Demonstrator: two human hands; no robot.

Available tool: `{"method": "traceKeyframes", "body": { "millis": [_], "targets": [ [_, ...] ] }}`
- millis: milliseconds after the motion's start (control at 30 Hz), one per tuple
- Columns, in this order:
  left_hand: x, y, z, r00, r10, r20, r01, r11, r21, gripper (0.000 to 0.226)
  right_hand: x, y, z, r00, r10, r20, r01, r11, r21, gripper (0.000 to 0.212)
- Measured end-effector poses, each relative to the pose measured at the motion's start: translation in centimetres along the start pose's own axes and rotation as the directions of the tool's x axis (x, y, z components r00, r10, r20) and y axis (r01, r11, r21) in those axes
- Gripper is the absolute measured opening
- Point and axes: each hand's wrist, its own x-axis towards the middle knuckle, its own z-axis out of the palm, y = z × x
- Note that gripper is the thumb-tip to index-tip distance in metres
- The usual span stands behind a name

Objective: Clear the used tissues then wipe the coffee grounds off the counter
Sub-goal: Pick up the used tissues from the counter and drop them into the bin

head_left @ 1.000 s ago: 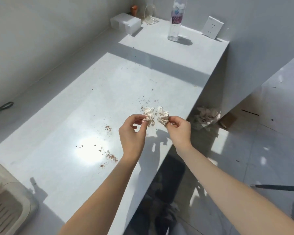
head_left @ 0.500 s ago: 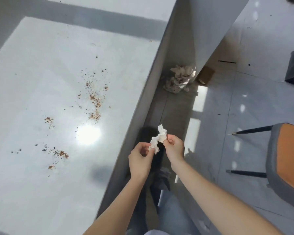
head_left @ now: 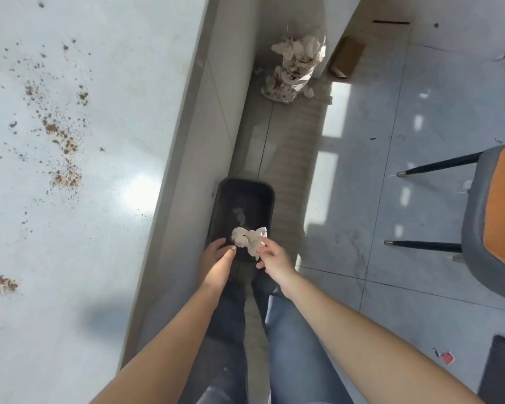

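Observation:
Two crumpled used tissues point(head_left: 249, 241) hang as one clump over the open black bin point(head_left: 270, 196), which stands on the floor against the counter's side. My left hand point(head_left: 216, 265) is just below the clump with its fingers stretched out, their tips at the tissue's edge. My right hand point(head_left: 274, 261) touches the clump's right side with finger and thumb apart; whether it still grips I cannot tell. Brown coffee grounds point(head_left: 62, 141) lie scattered over the white counter point(head_left: 105, 258) on the left, with another patch of grounds point(head_left: 0, 282) near the left edge.
A clear bag stuffed with old tissues point(head_left: 296, 68) sits on the floor farther along the counter, next to a small cardboard box point(head_left: 346, 57). A grey chair with an orange seat point(head_left: 496, 217) stands at the right. My legs in jeans are below the bin.
My view swung from the counter down to the floor. Both hands carried the tissues off the counter's edge and lowered them over the black bin; my left fingers have spread.

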Motion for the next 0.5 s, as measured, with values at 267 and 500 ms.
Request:
{"method": "traceKeyframes", "body": {
  "millis": [267,500],
  "targets": [
    [0.1,1.6,1.8,0.996,-0.035,0.081,0.032,0.999,0.033,0.051,-0.1,-0.6,-2.0,0.999,-0.039,-0.034,0.04,0.999,0.018,0.045],
    [-1.4,3.9,3.3,0.979,0.168,0.116,-0.183,0.974,0.132,0.055,-2.0,-3.3,-3.9,0.965,-0.237,-0.115,0.225,0.968,-0.109,0.047]
  ]
}}
